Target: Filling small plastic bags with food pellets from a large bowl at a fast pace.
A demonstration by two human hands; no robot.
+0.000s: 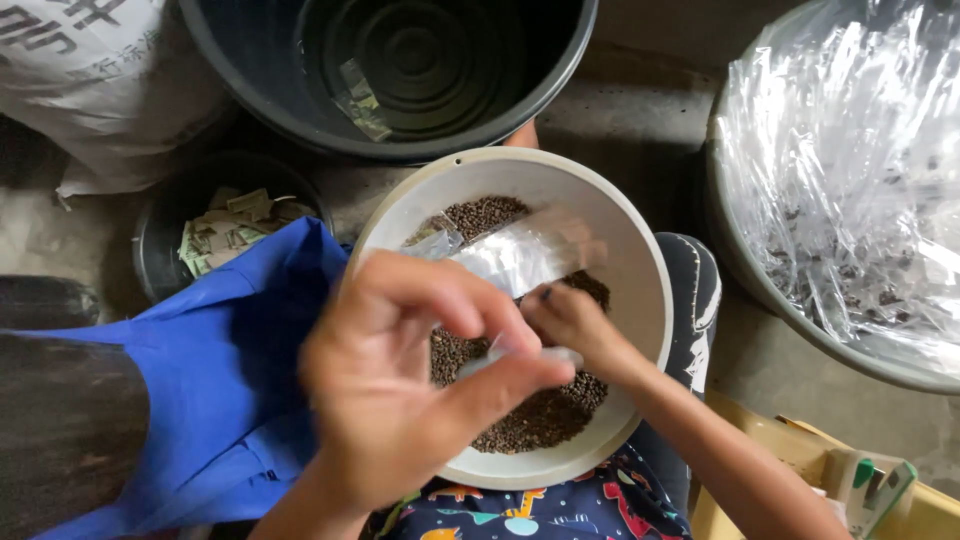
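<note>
- Both forearms are bare; no sleeve, watch, ring or bracelet shows on either.
- The left hand (400, 390) is ungloved, its fingers blurred in the head view.
- The right hand (572, 322) is ungloved too, with a small dark mark on one fingertip.
- A bright blue garment (230, 390) drapes over the person's left side, plain, with a stitched seam along its edge.
- The lap is covered in dark navy cloth (560, 505) printed with cartoon shapes in orange, yellow, teal and red.
- A black shoe (698, 300) with white markings shows.
</note>
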